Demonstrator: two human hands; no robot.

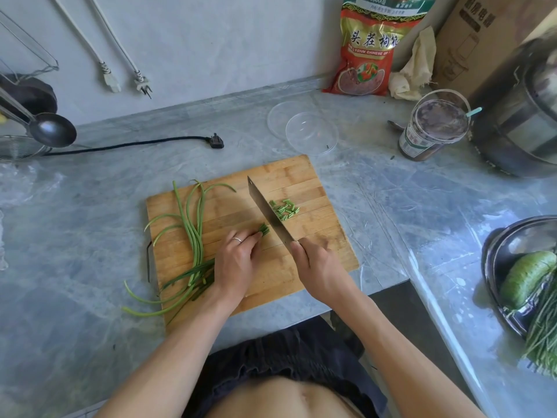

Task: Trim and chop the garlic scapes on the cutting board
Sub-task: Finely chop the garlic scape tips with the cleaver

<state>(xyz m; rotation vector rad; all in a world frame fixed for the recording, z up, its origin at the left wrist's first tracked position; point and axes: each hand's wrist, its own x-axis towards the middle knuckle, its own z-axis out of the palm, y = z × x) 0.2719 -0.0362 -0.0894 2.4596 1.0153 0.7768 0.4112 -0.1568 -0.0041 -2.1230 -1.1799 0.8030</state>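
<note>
Surroundings: I am seeing a clear round container (312, 133) lying on the counter (90, 206) just beyond the far right corner of the cutting board (301, 176), and a black plug (216, 141) with its cord lying beyond the board's far edge.
Right side: a brown jar (431, 131) is standing near the counter's back right, with a red bag (370, 46) leaning on the wall behind it; a metal bowl (512, 236) holding greens is sitting at the counter's right edge.
Left side: a ladle (52, 129) is hanging over the counter's far left.
Garlic scapes: the loose garlic scapes (190, 230) are lying along the board's left edge, their ends trailing over the near left corner onto the counter.
Chopped pieces: the chopped pieces (284, 209) are lying right of the blade, toward the board's right edge.
Left hand: my left hand (238, 260) is resting mid-board, fingers curled down, pinning a small bundle (264, 229) of scapes whose cut ends are touching the blade.
Right hand: my right hand (316, 263) is gripping the handle of the cleaver (268, 212), fingers wrapped round it, the blade running diagonally toward the board's far edge.
</note>
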